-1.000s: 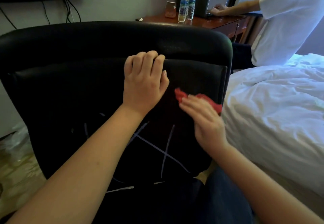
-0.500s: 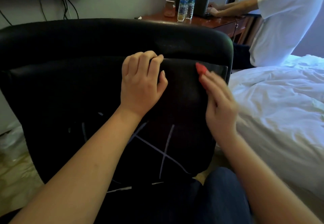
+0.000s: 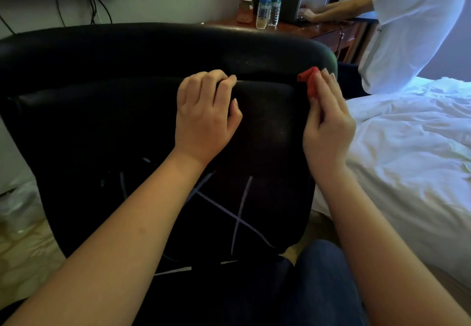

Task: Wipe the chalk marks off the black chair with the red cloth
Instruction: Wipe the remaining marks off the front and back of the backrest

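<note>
While two bottles [image 3: 264,4] stand behind, left grip [image 3: 206,114] clasps chair [image 3: 102,58], right grip [image 3: 327,121] holds red cloth [image 3: 309,81].

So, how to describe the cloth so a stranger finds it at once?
Find the big black chair filling the middle. At the right corner of its top edge, the right hand holds a small crumpled cloth. It is the only bright red thing between black chair and white bed.

Left grip [image 3: 206,119] and right grip [image 3: 328,132] bare, nails short; forearms [image 3: 122,236] bare; dark blue denim trousers [image 3: 318,287] over the knee.
</note>
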